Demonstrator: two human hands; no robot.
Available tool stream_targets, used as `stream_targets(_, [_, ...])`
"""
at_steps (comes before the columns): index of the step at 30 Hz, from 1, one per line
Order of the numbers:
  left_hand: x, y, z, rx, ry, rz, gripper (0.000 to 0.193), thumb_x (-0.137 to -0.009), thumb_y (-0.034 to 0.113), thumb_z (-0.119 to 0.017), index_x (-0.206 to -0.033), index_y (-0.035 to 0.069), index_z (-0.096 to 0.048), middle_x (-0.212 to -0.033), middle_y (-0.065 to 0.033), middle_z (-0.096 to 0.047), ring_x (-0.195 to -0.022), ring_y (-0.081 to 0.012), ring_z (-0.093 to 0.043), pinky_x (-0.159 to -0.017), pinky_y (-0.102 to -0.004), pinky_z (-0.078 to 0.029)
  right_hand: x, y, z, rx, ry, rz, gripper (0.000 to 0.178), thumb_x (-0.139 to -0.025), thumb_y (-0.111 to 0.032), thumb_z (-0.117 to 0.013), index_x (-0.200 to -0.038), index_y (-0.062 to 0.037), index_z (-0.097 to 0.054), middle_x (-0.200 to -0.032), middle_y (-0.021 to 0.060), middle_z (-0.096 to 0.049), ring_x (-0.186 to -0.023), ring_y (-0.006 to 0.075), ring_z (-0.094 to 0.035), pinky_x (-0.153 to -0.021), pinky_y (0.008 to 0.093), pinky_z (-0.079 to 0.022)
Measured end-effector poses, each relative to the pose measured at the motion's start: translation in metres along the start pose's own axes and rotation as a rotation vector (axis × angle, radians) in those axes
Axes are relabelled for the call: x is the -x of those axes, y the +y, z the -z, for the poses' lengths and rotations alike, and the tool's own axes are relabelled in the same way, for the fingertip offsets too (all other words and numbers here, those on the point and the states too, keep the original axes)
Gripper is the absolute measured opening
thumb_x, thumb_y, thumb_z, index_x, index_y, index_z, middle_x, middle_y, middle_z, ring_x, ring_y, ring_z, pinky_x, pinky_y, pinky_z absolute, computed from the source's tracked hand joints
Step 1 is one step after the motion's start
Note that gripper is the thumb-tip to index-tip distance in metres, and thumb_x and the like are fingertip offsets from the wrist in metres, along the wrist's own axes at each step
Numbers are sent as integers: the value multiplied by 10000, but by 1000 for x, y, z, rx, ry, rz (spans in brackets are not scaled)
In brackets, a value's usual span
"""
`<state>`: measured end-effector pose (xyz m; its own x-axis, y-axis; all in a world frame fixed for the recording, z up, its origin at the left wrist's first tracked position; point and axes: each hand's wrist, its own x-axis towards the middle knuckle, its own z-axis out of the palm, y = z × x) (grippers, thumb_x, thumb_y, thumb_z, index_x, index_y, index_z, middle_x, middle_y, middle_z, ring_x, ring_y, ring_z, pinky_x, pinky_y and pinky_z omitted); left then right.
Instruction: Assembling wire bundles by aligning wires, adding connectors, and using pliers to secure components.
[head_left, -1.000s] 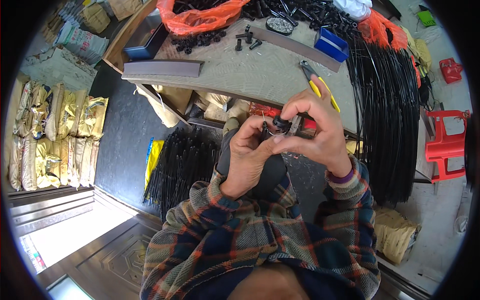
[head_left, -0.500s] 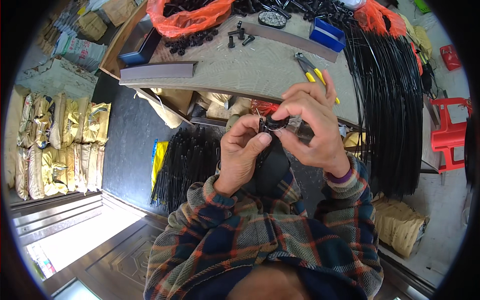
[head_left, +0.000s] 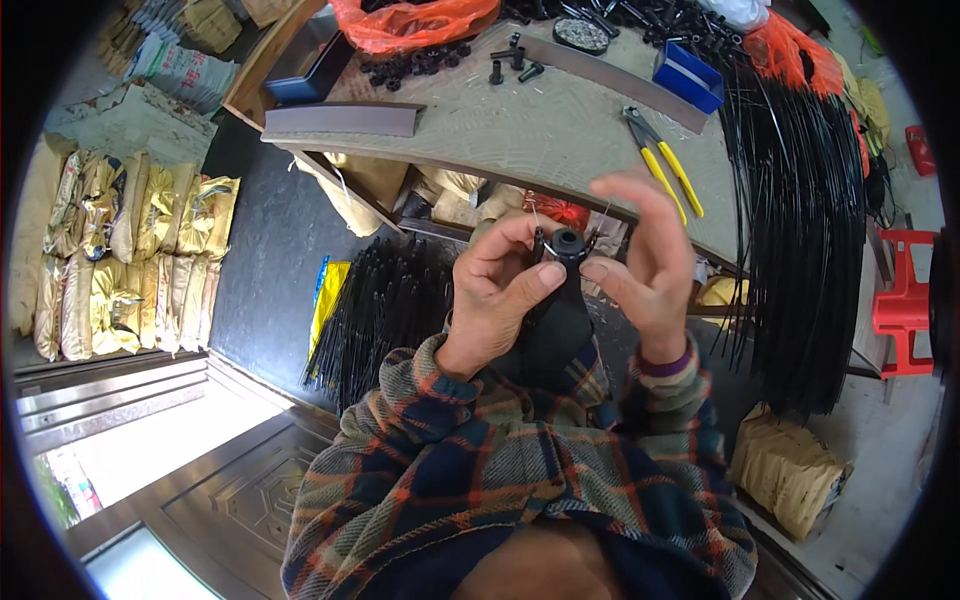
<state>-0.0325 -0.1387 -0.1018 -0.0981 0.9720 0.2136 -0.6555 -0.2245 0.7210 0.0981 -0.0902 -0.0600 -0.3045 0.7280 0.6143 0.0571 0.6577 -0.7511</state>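
Just flicked the right hand [head_left: 652, 272] open from around the black fitting [head_left: 569, 247], out at roughly 3 o'clock (can't tell if fully clear), leaving the fitting pinched by the left hand [head_left: 500, 297] from 8 o'clock, so probably down to one steadying grip.

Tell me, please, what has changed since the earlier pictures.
The right hand has lifted its index finger off the black round part and opened, forward and rightward; whether its thumb touches is unclear. The left hand still holds the part. The yellow-handled pliers stayed on the bench.
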Motion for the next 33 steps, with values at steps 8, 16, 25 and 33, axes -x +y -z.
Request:
stream_targets(8, [11, 10, 17, 23, -40, -51, 228, -762, 44, -655, -967, -12, -572, -875, -20, -539, -809, -95, -522, -750, -232, -435, 26, 21, -20, -667, -185, -293, 204, -683, -33, -729, -817, 18, -584, -807, 59, -581, -759, 105, -525, -692, 241, -413])
stream_targets(16, [32, 14, 17, -47, 169, -21, 241, -759, 47, -660, -971, -13, -562, -894, -39, -560, -816, -103, -532, -749, -236, -443, 34, 4, -28, -238, -162, -153, 181, -694, -30, -717, -752, -6, -547, -740, 63, -570, -664, 123, -544, -580, 229, -407])
stream_targets(25, [36, 21, 24, -128, 105, 73, 265, -769, 174, -676, -931, 3, -555, -891, -36, -528, -808, -102, -501, -755, -228, -409, 39, 14, -30, -267, -235, -243, 253, -644, -96, -771, -724, -15, -545, -677, 27, -522, -613, 103, -484, -535, 242, -360])
stream_targets(33, [42, 19, 28, -256, 16, 25, 307, -775, 264, -671, -877, 0, -553, -832, -37, -487, -781, -115, -459, -745, -232, -365, 39, 10, -24, -348, -420, -342, 326, -630, -164, -802, -670, -32, -507, -653, 17, -493, -622, 68, -454, -542, 242, -352])
